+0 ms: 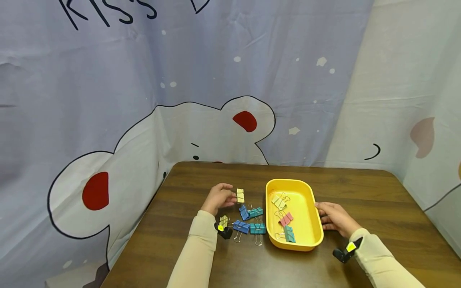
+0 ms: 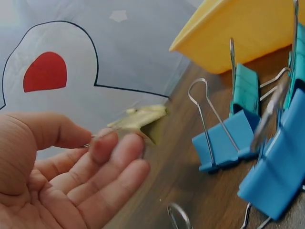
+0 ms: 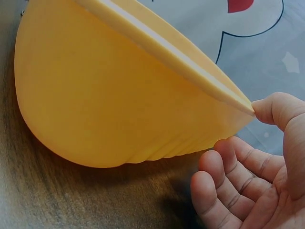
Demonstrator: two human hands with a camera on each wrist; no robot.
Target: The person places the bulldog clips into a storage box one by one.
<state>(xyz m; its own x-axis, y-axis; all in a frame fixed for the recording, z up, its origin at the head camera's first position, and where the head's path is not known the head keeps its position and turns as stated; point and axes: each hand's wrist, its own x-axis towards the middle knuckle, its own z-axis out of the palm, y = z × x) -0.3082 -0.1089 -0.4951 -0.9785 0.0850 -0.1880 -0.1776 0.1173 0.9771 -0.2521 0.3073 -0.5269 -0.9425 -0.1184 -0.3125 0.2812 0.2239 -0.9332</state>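
My left hand (image 1: 219,198) pinches a pale yellow binder clip (image 1: 240,195) by its wire handle between thumb and fingers, above the table. Below and beside this hand lie blue binder clips (image 1: 241,227), teal binder clips (image 1: 257,229) and another yellow clip (image 1: 223,221), close to the left wrist camera. On the right, my right hand (image 1: 336,218) holds the side of a yellow tray (image 1: 317,228), thumb at the rim and fingers by the outer wall. Inside the tray are a yellow clip (image 1: 279,202), a pink clip (image 1: 286,219) and a teal clip (image 1: 289,234).
The brown wooden table (image 1: 363,192) extends around the tray and clips. Behind it hangs a printed cloth (image 1: 299,88) with a white cartoon figure. The tray's raised wall stands just right of the loose clips.
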